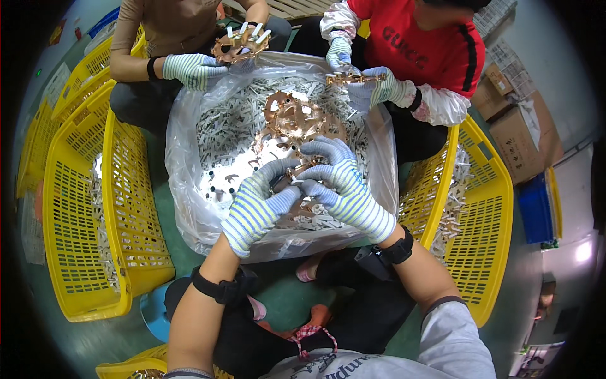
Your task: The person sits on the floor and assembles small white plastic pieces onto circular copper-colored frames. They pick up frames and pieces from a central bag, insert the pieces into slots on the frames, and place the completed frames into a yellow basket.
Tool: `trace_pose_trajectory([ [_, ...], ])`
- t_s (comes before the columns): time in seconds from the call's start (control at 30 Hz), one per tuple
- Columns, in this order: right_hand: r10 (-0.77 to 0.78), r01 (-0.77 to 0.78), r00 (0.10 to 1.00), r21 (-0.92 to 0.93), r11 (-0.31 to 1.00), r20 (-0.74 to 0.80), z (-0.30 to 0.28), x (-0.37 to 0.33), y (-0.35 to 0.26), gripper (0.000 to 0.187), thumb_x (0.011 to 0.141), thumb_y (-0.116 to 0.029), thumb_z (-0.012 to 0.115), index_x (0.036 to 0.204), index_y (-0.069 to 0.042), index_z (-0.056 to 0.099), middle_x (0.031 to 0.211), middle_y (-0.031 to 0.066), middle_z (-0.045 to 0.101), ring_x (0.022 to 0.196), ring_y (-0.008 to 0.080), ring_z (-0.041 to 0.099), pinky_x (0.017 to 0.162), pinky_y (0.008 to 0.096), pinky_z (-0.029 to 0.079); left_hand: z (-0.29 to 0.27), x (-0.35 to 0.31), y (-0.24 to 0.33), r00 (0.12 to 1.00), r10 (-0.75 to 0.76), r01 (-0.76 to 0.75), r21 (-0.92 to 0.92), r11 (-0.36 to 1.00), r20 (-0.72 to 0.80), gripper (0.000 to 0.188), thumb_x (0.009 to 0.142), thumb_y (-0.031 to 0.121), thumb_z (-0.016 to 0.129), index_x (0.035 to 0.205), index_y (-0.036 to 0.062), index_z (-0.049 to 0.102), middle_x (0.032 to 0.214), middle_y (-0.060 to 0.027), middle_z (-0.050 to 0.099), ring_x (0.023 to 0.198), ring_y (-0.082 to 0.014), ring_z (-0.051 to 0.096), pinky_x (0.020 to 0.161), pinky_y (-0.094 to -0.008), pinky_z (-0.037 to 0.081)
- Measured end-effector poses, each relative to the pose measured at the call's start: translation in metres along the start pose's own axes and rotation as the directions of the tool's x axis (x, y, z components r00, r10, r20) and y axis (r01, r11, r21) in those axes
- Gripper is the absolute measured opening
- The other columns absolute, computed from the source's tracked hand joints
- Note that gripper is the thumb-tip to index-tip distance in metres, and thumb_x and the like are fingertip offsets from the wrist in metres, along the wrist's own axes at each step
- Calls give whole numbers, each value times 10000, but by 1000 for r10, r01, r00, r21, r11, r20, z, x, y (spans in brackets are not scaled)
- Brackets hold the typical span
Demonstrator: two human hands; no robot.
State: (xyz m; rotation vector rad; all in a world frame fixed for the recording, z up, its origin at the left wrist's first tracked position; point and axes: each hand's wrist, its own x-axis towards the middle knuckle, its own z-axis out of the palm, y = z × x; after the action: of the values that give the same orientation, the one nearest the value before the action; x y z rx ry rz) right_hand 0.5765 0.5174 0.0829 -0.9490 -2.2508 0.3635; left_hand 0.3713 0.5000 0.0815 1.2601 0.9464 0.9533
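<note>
My left hand (257,205) and my right hand (347,189), both in striped knit gloves, meet over a big box lined with clear plastic. Between their fingertips they grip a copper-coloured metal part (307,167), mostly hidden by the gloves; a small white piece shows by the thumbs. Just beyond lies a round copper-coloured metal plate (295,117) with cut-outs, resting on a heap of small white strips (230,104). Bright light washes out the white pieces left of my left hand, where several dark round ends show.
The plastic liner (189,208) rises around the heap. Yellow slatted baskets (136,202) (483,252) with white pieces flank the box. Across from me, one person's gloved hand (194,71) supports a copper plate with white pegs; another person's gloved hands (372,88) hold a copper part. Cardboard boxes (514,139) stand right.
</note>
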Motion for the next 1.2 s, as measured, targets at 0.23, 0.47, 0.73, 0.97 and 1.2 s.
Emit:
trace_pose_trajectory([
  [0.23,-39,38,999,-26,999,-37,10,-1,-5,230,785,-264,674,952,-110,711,1217,125,570,1229,347,457,1089,523,252,1,-2,-8,992,104,-100,59,993,-75,369,874,176,703,1191,0,631,1028,-69,652,967,-128,599,870,-268,488],
  [0.47,450,-455,890,209,865,76,8,-24,61,292,929,-275,590,1054,-24,671,1060,163,655,998,279,623,908,354,471,-15,8,-9,950,50,-60,-23,998,-308,293,917,200,655,1112,-15,609,913,-62,650,744,-94,614,663,-238,532],
  [0.73,553,-311,219,-480,820,803,47,-67,95,374,844,-349,609,1107,-101,704,1072,148,702,967,343,661,847,408,507,-29,4,-13,969,-3,-7,-37,999,-247,303,919,148,574,1181,-3,595,1007,-94,641,837,-138,621,749,-283,543],
  [0.97,511,-429,628,-287,856,586,34,-35,71,280,822,-197,664,1066,-60,663,983,169,678,917,313,649,817,389,507,-35,-1,-7,982,47,-26,115,993,-182,428,869,90,532,1285,-3,561,1115,-153,635,896,-146,615,795,-272,512],
  [1.2,486,-367,874,677,637,16,-7,-8,-1,183,872,-83,654,1048,-34,648,998,106,650,952,253,622,861,330,488,-26,0,-18,984,-145,143,-24,989,-101,436,902,229,658,1276,24,569,1024,-69,639,872,-126,608,729,-259,542],
])
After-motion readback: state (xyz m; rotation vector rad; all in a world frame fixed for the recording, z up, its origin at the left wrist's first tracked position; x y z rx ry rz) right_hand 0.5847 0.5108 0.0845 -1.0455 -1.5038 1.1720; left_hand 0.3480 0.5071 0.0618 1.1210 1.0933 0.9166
